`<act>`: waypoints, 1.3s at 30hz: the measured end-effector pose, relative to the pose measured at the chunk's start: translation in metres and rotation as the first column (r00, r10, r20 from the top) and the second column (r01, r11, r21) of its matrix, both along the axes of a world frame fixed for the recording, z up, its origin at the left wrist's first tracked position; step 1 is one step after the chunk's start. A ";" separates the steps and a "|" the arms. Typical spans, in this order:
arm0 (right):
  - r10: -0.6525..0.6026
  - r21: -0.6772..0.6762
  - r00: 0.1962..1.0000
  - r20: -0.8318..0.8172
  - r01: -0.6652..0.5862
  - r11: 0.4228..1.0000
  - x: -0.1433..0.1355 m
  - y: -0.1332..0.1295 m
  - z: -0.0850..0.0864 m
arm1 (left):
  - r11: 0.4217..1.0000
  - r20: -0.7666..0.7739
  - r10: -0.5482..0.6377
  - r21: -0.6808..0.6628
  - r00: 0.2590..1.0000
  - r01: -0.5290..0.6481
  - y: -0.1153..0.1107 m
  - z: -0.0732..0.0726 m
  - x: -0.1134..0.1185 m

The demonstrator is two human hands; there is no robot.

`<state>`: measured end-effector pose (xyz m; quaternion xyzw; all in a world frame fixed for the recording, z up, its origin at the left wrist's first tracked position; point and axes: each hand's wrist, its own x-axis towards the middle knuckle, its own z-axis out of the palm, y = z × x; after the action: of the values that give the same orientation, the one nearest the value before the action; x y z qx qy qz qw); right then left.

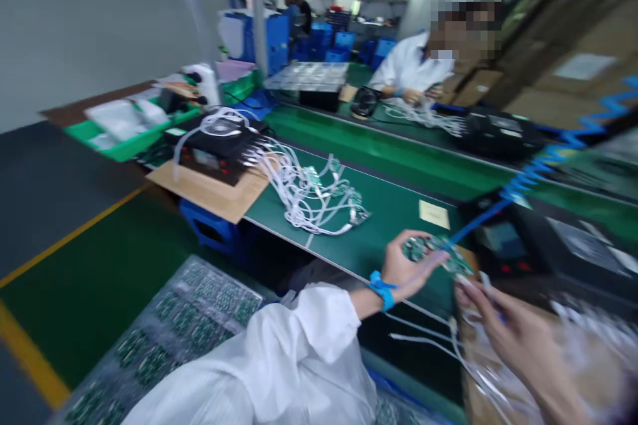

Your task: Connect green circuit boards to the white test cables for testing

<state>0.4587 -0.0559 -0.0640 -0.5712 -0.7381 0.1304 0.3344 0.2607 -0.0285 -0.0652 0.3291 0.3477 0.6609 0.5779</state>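
My left hand point(405, 267), with a blue wrist strap point(382, 290), is closed around small green circuit boards point(417, 248) above the bench's front edge. My right hand point(518, 329) pinches a white cable plug point(463, 281) against the near end of the boards. Whether the plug is seated in a board cannot be seen. White cables point(461, 355) hang below the two hands. Beside them on the right stands a black box with a small screen point(503, 239), white cable ends lined up along its near side.
A tangle of white cables point(299, 202) with boards runs from another black box point(214, 153). Left stands a green bin point(119, 146); low in front lies a clear tray point(174, 319) of boards. A coiled blue cord point(541, 159) crosses at right. A co-worker point(413, 66) sits opposite.
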 end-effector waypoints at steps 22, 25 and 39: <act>-0.228 -0.124 0.597 -0.769 0.211 0.970 -0.024 0.002 0.027 | 0.986 -0.187 0.149 0.097 0.971 -0.133 0.026 -0.010 0.000; -0.218 -0.169 0.463 -0.859 0.146 0.975 -0.025 0.003 0.029 | 0.989 -0.166 0.135 0.076 0.977 -0.123 0.027 -0.009 0.002; -0.035 0.224 0.895 -0.444 0.149 0.963 -0.059 -0.015 0.035 | 0.920 -0.457 0.208 0.391 0.865 -0.015 0.007 0.005 0.008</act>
<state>0.4001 -0.0712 -0.0293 -0.5149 -0.6268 0.1439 0.5668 0.2683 -0.0217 -0.0606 0.5688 0.3687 0.6426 0.3570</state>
